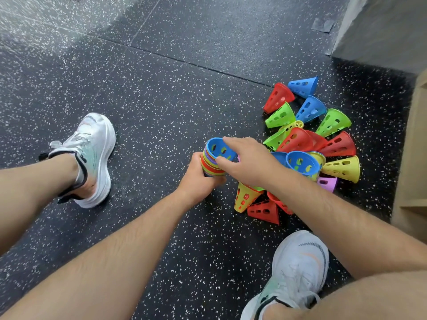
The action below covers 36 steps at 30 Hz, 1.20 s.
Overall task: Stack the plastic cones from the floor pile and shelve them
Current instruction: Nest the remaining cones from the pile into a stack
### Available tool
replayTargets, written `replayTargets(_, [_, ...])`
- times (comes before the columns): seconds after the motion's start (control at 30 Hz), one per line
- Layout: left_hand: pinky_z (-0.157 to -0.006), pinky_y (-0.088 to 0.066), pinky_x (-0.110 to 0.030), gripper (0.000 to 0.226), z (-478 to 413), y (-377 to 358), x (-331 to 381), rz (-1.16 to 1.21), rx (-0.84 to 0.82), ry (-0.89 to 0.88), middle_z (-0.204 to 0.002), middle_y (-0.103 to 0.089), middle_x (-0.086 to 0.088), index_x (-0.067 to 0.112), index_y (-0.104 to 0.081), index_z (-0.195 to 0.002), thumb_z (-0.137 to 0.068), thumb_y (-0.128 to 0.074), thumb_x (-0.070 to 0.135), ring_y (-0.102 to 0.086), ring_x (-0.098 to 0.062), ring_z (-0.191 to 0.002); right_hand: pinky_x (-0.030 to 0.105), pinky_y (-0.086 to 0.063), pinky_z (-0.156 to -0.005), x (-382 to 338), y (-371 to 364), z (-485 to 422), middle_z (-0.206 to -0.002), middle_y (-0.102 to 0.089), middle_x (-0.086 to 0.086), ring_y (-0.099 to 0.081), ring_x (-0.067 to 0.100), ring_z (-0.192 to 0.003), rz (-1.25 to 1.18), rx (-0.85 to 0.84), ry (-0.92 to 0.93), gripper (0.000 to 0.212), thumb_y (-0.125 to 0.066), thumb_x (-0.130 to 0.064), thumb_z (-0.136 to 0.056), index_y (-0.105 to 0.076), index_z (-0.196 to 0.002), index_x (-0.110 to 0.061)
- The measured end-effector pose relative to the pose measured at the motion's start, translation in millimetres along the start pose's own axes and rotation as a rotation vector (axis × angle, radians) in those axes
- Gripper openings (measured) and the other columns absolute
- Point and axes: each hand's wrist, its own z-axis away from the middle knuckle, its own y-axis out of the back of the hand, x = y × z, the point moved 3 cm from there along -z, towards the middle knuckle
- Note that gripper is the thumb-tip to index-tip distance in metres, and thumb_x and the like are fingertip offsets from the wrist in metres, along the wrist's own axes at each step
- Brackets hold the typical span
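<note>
Head view, on my feed: the left fingers [216,180] are curled round the lower part of the stack [209,163], thumb up its left side, so the left hand [199,179] grips it tightly. The stack is a tight nest of many-coloured rims, tilted, with its open mouth facing up toward me. I cannot tell whether its tip touches the floor [161,100], because the hand hides it. The right fingers [231,140] reach over the blue cone [220,148] that sits topmost in the stack. The forefinger lies on the far rim and the thumb on the near rim, so the right hand [250,163] pinches that cone across its mouth. The right forearm crosses the near side of the pile [312,137], which lies on the floor just right of the stack. It holds red, green, blue and yellow cones and one purple cone, most of them tipped on their sides and overlapping. A pale wooden shelf [413,158] stands at the right edge, near the pile. I see a white left shoe [92,158] well left of the stack and a white right shoe [298,269] near the pile's near edge.
</note>
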Motion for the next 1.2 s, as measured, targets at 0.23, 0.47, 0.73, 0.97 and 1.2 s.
replayTargets(0.23, [-0.076, -0.048, -0.020, 0.062, 0, 2, 4, -0.029, -0.009, 0.003, -0.101, -0.062, 0.007, 0.019, -0.041, -0.121, -0.079, -0.084, 0.007, -0.061, -0.005, -0.088, 0.038, -0.034, -0.107, 32, 24, -16, -0.138, -0.057, -0.001, -0.043, 0.025, -0.132, 0.120, 0.132, -0.071, 0.038, -0.046, -0.036, -0.095, -0.063, -0.127, -0.025])
replayTargets(0.47, [-0.078, -0.049, -0.022, 0.064, 1, 0, 3, -0.024, -0.015, -0.003, -0.103, -0.063, 0.003, 0.019, -0.041, -0.122, -0.078, -0.085, 0.005, -0.062, -0.008, -0.088, 0.040, -0.041, -0.098, 42, 0, -15, -0.119, -0.058, 0.002, -0.048, 0.029, -0.117, 0.376, -0.102, -0.129, 0.042, -0.037, -0.046, -0.096, -0.061, -0.128, -0.031])
replayTargets(0.73, [-0.072, -0.046, -0.014, 0.064, 1, 1, 4, -0.022, -0.023, -0.014, -0.103, -0.062, 0.004, 0.018, -0.040, -0.124, -0.079, -0.084, 0.005, -0.061, -0.004, -0.087, 0.040, -0.037, -0.096, 41, -6, -15, -0.117, -0.060, 0.002, -0.054, 0.027, -0.111, 0.467, -0.029, -0.094, 0.038, -0.045, -0.047, -0.095, -0.060, -0.117, -0.019])
replayTargets(0.97, [-0.072, -0.046, -0.015, 0.062, 0, -1, 3, -0.018, -0.024, -0.019, -0.099, -0.061, 0.006, 0.019, -0.041, -0.120, -0.078, -0.084, 0.003, -0.060, -0.003, -0.085, 0.044, -0.046, -0.091, 47, 4, -21, -0.116, -0.050, 0.009, -0.053, 0.030, -0.104, 0.171, 0.197, -0.098, 0.058, -0.075, -0.042, -0.080, -0.053, -0.119, -0.006])
replayTargets(1.2, [-0.077, -0.053, -0.024, 0.065, -1, -1, 1, 0.008, -0.017, -0.004, -0.103, -0.064, 0.001, 0.017, -0.042, -0.123, -0.077, -0.085, 0.002, -0.063, -0.006, -0.085, 0.026, -0.045, -0.086, 46, 31, -11, -0.104, -0.059, 0.010, -0.056, 0.022, -0.094, -0.130, 0.611, 0.033, 0.061, -0.083, -0.043, -0.074, -0.061, -0.112, -0.001])
